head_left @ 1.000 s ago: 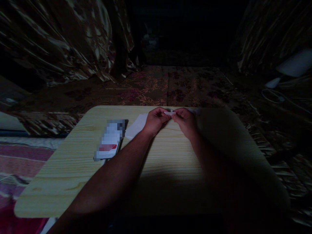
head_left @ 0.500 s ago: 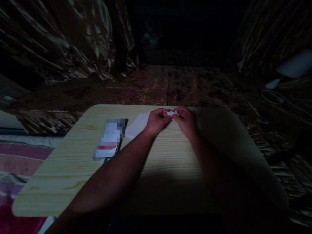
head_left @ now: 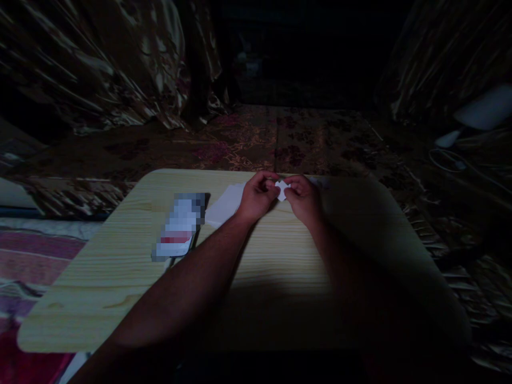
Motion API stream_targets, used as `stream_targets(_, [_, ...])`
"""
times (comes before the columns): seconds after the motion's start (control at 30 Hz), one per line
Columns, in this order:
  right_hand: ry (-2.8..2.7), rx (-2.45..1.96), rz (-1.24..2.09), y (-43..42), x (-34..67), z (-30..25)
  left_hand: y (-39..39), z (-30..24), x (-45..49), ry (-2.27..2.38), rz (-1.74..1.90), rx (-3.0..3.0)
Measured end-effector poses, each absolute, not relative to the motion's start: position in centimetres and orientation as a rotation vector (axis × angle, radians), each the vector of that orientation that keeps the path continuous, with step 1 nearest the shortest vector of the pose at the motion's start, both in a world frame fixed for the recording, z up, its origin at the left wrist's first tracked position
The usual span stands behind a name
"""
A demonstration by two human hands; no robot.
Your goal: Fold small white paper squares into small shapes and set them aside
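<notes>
Between my two hands, near the far edge of the wooden table [head_left: 280, 256], is a small piece of folded white paper [head_left: 282, 190]. My left hand [head_left: 258, 197] pinches its left side between thumb and fingers. The opposite side is pinched by my right hand [head_left: 304, 198]. The exact folds are too small and dim to make out. White sheets of paper [head_left: 224, 205] lie flat just left of my left hand, which partly covers them.
A phone [head_left: 180, 226] with a blurred-out screen rests on the table's left part. Patterned curtains [head_left: 140, 58] hang behind, above a patterned cloth-covered ledge [head_left: 256, 138]. At the right is a white lamp [head_left: 484, 109] with a cable. Striped bedding [head_left: 36, 261] lies to the left.
The paper has turned in my fingers and now shows a larger, diamond-like face. My thumbs have moved slightly apart. Phone and loose sheets stay put.
</notes>
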State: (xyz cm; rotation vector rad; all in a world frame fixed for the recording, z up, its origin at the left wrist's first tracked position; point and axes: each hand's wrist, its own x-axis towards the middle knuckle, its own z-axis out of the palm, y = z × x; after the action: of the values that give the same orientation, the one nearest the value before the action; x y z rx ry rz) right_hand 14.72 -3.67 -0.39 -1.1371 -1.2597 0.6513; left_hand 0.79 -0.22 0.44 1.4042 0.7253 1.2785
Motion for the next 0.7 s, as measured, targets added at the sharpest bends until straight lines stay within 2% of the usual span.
stream_targets(0.7, [-1.249,-1.132,0.797,-3.64,15.00,-0.63,0.32,0.21,0.44,0.804,1.232,1.296])
